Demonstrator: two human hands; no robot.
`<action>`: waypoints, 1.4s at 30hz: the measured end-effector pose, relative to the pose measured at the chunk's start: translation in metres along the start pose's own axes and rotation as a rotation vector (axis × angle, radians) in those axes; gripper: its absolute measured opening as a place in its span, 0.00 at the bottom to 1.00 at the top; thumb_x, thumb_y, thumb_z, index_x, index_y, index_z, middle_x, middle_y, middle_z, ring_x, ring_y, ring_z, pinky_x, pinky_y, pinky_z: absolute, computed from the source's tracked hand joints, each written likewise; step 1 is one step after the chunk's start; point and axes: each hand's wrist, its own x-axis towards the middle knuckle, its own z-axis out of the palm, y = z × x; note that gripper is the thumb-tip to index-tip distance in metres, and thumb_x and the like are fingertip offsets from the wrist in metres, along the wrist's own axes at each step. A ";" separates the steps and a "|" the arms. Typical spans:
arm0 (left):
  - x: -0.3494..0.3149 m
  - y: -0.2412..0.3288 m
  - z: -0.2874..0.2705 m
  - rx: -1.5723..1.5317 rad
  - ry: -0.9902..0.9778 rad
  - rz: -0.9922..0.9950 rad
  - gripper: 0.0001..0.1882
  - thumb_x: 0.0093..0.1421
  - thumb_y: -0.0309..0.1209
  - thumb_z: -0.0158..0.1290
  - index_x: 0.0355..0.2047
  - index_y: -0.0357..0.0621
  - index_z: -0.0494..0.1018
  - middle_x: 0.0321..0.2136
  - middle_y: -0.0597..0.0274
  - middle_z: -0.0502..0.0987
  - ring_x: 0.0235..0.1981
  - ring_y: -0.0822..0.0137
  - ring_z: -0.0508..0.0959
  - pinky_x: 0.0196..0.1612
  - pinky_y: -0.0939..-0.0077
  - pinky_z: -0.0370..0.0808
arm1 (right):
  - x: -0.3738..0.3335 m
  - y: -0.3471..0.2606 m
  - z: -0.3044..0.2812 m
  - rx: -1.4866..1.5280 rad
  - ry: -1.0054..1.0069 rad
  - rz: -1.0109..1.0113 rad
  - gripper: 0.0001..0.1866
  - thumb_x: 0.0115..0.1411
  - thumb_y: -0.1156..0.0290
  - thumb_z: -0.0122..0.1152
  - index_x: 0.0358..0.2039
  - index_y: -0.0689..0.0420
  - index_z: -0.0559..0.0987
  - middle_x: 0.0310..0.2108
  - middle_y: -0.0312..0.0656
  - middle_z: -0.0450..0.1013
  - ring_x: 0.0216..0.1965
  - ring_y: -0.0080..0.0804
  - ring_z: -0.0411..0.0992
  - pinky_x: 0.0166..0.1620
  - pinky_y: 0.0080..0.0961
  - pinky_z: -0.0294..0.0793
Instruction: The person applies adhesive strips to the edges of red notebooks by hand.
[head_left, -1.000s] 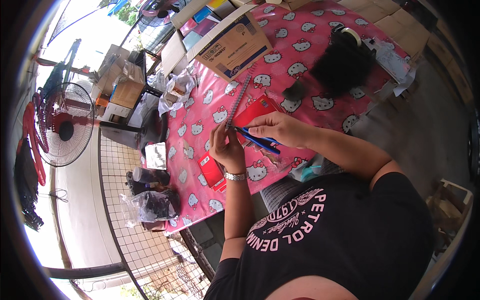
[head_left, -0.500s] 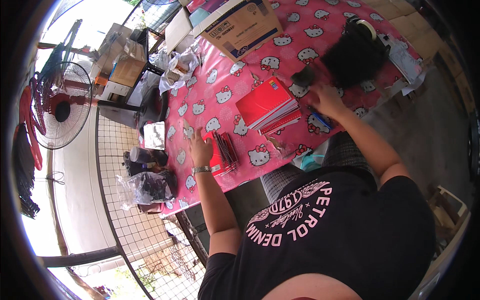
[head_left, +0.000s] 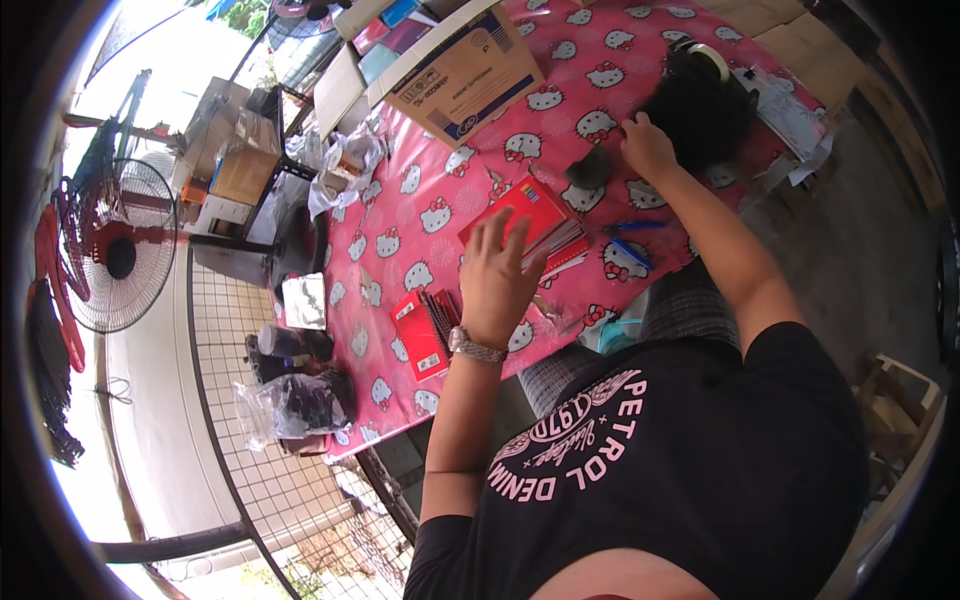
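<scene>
My left hand (head_left: 497, 280) is open with its fingers spread, above the near left side of a stack of red notebooks (head_left: 535, 205). At the left of it, a smaller pile of red notebooks with black spiral bindings (head_left: 420, 335) lies on the table. My right hand (head_left: 650, 150) reaches to the left edge of a fuzzy black heap (head_left: 700, 115). Its fingers look drawn together; anything thin between them is too small to make out. A dark crumpled piece (head_left: 590, 168) lies left of that hand, and blue pens (head_left: 632, 252) lie nearer to me.
A pink patterned cloth (head_left: 400, 235) covers the table. An open cardboard box (head_left: 470, 85) stands at the far side. Plastic bags (head_left: 300, 395) and a silver packet (head_left: 305, 300) sit at the left edge. Papers (head_left: 790, 115) lie far right. A fan (head_left: 120, 255) stands left.
My left hand has left the spiral-bound pile and moved right, over the notebook stack. My right hand has moved away from the pens toward the black heap.
</scene>
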 end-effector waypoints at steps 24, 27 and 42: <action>0.031 -0.008 0.017 0.191 0.294 -0.075 0.16 0.54 0.41 0.64 0.32 0.44 0.72 0.28 0.58 0.75 0.34 0.53 0.75 0.54 0.52 0.66 | -0.015 -0.129 -0.141 0.911 -0.071 -0.609 0.11 0.54 0.81 0.64 0.39 0.57 0.81 0.37 0.42 0.74 0.43 0.41 0.74 0.46 0.33 0.74; 0.032 -0.004 0.012 0.204 0.293 -0.051 0.15 0.54 0.40 0.64 0.30 0.44 0.73 0.27 0.59 0.76 0.34 0.52 0.75 0.50 0.55 0.67 | -0.017 -0.130 -0.142 0.866 -0.017 -0.669 0.11 0.53 0.82 0.63 0.38 0.57 0.80 0.36 0.42 0.73 0.43 0.43 0.74 0.47 0.34 0.74; 0.034 -0.014 0.006 0.179 0.159 -0.072 0.15 0.55 0.40 0.64 0.34 0.47 0.72 0.31 0.61 0.75 0.37 0.56 0.75 0.50 0.57 0.66 | -0.005 -0.128 -0.152 1.039 -0.471 -0.517 0.07 0.59 0.77 0.62 0.39 0.60 0.79 0.36 0.44 0.74 0.41 0.44 0.76 0.42 0.37 0.74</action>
